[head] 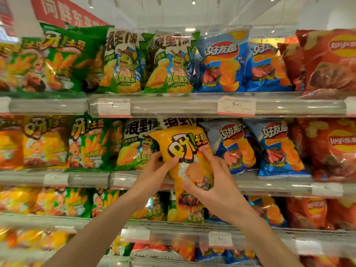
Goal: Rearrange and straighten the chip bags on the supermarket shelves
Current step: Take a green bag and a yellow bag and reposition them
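- Yellow chip bag held upright in front of the second shelf, tilted slightly, top leaning left; it covers part of the white-and-green frog-mascot bags behind it.
- Left hand grips the yellow bag's left edge, fingers curled onto the front of the pack just below the logo.
- Right hand grips the right side, thumb across the lower front, fingers wrapped over the right edge.
- Both bare forearms reach up from the near bottom of the view.
- Top shelf, left to right: green potato-stick bags, two frog-mascot bags, two blue ridged-chip bags, red Lay's bags.
- Second shelf, left to right: orange-yellow and green stick bags, frog-mascot bags, blue bags, red Lay's bag.
- White price tags sit in the clear shelf-edge strips.
- Lower shelves carry more bags, blurred.
- Red banner with white characters hangs far upper left.
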A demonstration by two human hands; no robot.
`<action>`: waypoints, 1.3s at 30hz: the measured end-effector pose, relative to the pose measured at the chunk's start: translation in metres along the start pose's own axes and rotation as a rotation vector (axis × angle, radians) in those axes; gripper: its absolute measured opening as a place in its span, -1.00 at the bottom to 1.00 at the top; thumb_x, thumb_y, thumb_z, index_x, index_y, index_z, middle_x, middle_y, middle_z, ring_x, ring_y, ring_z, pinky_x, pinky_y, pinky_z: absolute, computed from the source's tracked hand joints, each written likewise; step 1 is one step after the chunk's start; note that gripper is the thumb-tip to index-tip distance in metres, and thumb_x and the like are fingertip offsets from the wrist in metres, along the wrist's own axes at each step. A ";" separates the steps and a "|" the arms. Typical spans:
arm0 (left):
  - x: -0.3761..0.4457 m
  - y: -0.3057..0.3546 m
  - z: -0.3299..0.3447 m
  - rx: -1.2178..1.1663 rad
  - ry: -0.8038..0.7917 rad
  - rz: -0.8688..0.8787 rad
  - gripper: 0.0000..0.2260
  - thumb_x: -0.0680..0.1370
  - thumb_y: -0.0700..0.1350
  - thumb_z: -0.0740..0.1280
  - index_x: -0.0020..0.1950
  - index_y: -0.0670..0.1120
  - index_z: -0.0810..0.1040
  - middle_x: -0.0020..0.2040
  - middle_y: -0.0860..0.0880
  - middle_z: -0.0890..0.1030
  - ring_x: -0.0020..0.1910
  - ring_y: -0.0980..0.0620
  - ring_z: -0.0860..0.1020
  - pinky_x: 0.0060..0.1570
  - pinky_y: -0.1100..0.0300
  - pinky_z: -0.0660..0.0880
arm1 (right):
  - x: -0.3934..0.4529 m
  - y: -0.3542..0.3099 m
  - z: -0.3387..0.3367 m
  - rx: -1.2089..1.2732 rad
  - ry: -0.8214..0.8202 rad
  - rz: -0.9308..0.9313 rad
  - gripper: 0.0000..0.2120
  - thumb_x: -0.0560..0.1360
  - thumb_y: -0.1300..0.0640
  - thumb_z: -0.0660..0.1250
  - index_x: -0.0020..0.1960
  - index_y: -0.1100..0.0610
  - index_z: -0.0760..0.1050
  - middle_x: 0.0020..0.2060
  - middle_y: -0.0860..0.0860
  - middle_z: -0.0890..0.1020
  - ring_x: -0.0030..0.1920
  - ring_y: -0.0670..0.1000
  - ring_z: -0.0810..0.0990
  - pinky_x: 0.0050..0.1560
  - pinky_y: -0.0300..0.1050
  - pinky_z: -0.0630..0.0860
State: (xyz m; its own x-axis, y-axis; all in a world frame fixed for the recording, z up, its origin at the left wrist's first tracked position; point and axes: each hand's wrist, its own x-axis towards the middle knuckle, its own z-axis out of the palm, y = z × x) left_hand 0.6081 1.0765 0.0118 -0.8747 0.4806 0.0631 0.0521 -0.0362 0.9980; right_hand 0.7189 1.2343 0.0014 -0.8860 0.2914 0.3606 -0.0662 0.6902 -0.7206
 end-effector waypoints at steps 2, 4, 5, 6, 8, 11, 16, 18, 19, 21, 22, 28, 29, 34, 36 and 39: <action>-0.009 -0.008 -0.017 0.006 0.054 0.016 -0.61 0.53 0.05 0.41 0.33 0.09 0.41 0.11 -0.02 0.68 -0.10 -0.03 0.72 -0.22 0.11 0.65 | -0.002 -0.003 0.017 0.024 -0.041 -0.012 -0.05 0.26 -0.55 0.33 0.50 -0.40 -0.07 0.44 -0.31 0.14 0.44 -0.15 0.28 0.42 0.04 0.37; -0.018 -0.012 -0.036 0.013 0.100 0.018 -0.62 0.54 0.05 0.40 0.32 0.14 0.41 0.07 0.01 0.69 -0.12 -0.02 0.72 -0.23 0.12 0.64 | -0.002 -0.011 0.033 0.058 -0.072 -0.022 -0.06 0.28 -0.55 0.31 0.51 -0.40 -0.07 0.48 -0.31 0.12 0.47 -0.14 0.25 0.45 0.05 0.34; -0.023 -0.012 -0.045 0.012 0.118 0.023 -0.62 0.54 0.05 0.40 0.32 0.15 0.41 0.05 0.01 0.69 -0.14 -0.02 0.72 -0.24 0.13 0.64 | -0.001 -0.015 0.040 0.083 -0.081 -0.028 -0.08 0.30 -0.54 0.31 0.51 -0.39 -0.07 0.51 -0.30 0.10 0.49 -0.15 0.21 0.48 0.06 0.30; -0.027 -0.012 -0.056 0.008 0.134 0.028 -0.62 0.54 0.05 0.40 0.32 0.15 0.40 0.05 0.00 0.69 -0.17 -0.01 0.72 -0.25 0.15 0.63 | 0.001 -0.021 0.047 0.113 -0.087 -0.031 -0.09 0.31 -0.54 0.30 0.52 -0.38 -0.05 0.53 -0.30 0.09 0.51 -0.16 0.18 0.49 0.07 0.27; -0.035 -0.011 -0.079 -0.003 0.167 0.031 -0.66 0.54 0.05 0.39 0.28 0.12 0.40 0.04 0.00 0.67 -0.25 0.03 0.71 -0.28 0.18 0.62 | 0.008 -0.032 0.064 0.169 -0.100 -0.013 -0.12 0.32 -0.53 0.29 0.51 -0.37 -0.02 0.53 -0.27 0.16 0.50 -0.14 0.22 0.49 0.08 0.28; -0.050 -0.011 -0.121 -0.037 0.194 0.035 -0.76 0.55 0.02 0.39 0.17 0.17 0.43 0.02 0.02 0.66 -0.23 0.08 0.70 -0.26 0.16 0.63 | 0.016 -0.056 0.097 0.218 -0.114 0.006 -0.08 0.30 -0.54 0.31 0.53 -0.30 0.05 0.46 -0.24 0.32 0.41 -0.14 0.36 0.41 0.06 0.40; -0.079 -0.009 -0.215 -0.019 0.293 0.066 -0.64 0.52 0.08 0.41 0.27 0.17 0.41 0.10 0.01 0.66 -0.12 0.04 0.69 -0.17 0.07 0.65 | 0.025 -0.119 0.169 0.237 -0.200 -0.048 -0.11 0.31 -0.51 0.34 0.53 -0.27 0.10 0.39 -0.27 0.39 0.35 -0.17 0.43 0.37 0.01 0.45; -0.093 -0.008 -0.259 0.007 0.319 0.072 -0.56 0.51 0.12 0.41 0.34 0.14 0.38 0.10 0.00 0.66 -0.11 0.03 0.70 -0.13 0.03 0.66 | 0.028 -0.149 0.201 0.234 -0.229 -0.070 -0.12 0.31 -0.52 0.33 0.52 -0.28 0.10 0.39 -0.26 0.39 0.35 -0.16 0.43 0.36 0.01 0.45; -0.100 -0.007 -0.281 0.025 0.334 0.074 -0.55 0.51 0.14 0.41 0.35 0.13 0.38 0.08 0.00 0.66 -0.11 0.03 0.70 -0.12 0.00 0.66 | 0.030 -0.163 0.218 0.240 -0.240 -0.083 -0.13 0.32 -0.51 0.34 0.52 -0.28 0.11 0.40 -0.25 0.39 0.35 -0.16 0.43 0.36 0.00 0.44; -0.114 -0.006 -0.326 0.050 0.371 0.100 -0.57 0.52 0.12 0.41 0.35 0.09 0.41 0.01 -0.01 0.67 -0.13 0.01 0.69 -0.12 -0.04 0.66 | 0.034 -0.194 0.252 0.275 -0.261 -0.118 -0.16 0.34 -0.47 0.36 0.51 -0.27 0.15 0.39 -0.25 0.41 0.34 -0.18 0.44 0.36 -0.05 0.44; -0.121 -0.005 -0.348 0.054 0.390 0.107 -0.57 0.52 0.12 0.41 0.34 0.07 0.42 0.00 -0.02 0.67 -0.13 -0.01 0.69 -0.13 -0.04 0.66 | 0.035 -0.209 0.270 0.291 -0.276 -0.132 -0.17 0.34 -0.46 0.37 0.51 -0.27 0.16 0.39 -0.26 0.42 0.34 -0.18 0.44 0.36 -0.05 0.43; -0.162 -0.003 -0.464 0.047 0.481 0.124 -0.72 0.56 0.07 0.37 0.24 0.09 0.46 0.13 -0.06 0.62 -0.16 0.03 0.68 -0.25 0.19 0.58 | 0.038 -0.290 0.372 0.344 -0.379 -0.187 -0.22 0.37 -0.42 0.37 0.50 -0.26 0.18 0.39 -0.26 0.40 0.33 -0.20 0.43 0.32 -0.11 0.42; -0.168 -0.003 -0.482 0.042 0.501 0.127 -0.73 0.57 0.06 0.37 0.24 0.09 0.46 0.11 -0.02 0.63 -0.17 0.08 0.68 -0.26 0.21 0.58 | 0.040 -0.303 0.387 0.348 -0.394 -0.201 -0.23 0.39 -0.38 0.37 0.50 -0.24 0.18 0.38 -0.25 0.40 0.31 -0.21 0.43 0.27 -0.18 0.42; -0.190 -0.013 -0.570 0.056 0.646 0.116 -0.64 0.52 0.15 0.40 0.28 0.16 0.43 0.05 0.10 0.68 -0.12 0.10 0.68 -0.22 0.13 0.61 | 0.053 -0.357 0.467 0.333 -0.465 -0.276 -0.18 0.37 -0.40 0.35 0.53 -0.19 0.16 0.41 -0.24 0.35 0.34 -0.21 0.36 0.26 -0.30 0.35; -0.195 -0.017 -0.603 0.061 0.678 0.099 -0.55 0.48 0.21 0.42 0.32 0.15 0.43 0.12 0.06 0.66 -0.07 0.00 0.66 -0.12 0.01 0.64 | 0.061 -0.375 0.499 0.342 -0.503 -0.291 -0.18 0.36 -0.41 0.35 0.52 -0.21 0.16 0.41 -0.25 0.35 0.35 -0.21 0.36 0.32 -0.19 0.36; -0.197 -0.022 -0.655 0.057 0.722 0.116 -0.64 0.52 0.14 0.40 0.27 0.12 0.47 0.08 0.00 0.68 -0.10 -0.15 0.65 -0.16 0.03 0.63 | 0.074 -0.403 0.548 0.356 -0.559 -0.306 -0.18 0.36 -0.40 0.34 0.53 -0.20 0.15 0.39 -0.28 0.33 0.35 -0.23 0.33 0.32 -0.18 0.35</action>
State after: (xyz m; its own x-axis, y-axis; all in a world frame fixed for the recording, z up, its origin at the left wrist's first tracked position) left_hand 0.4637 0.4089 -0.0273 -0.9607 -0.2210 0.1682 0.1717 0.0031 0.9851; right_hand 0.4283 0.6153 -0.0061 -0.8995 -0.3274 0.2894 -0.4097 0.4014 -0.8192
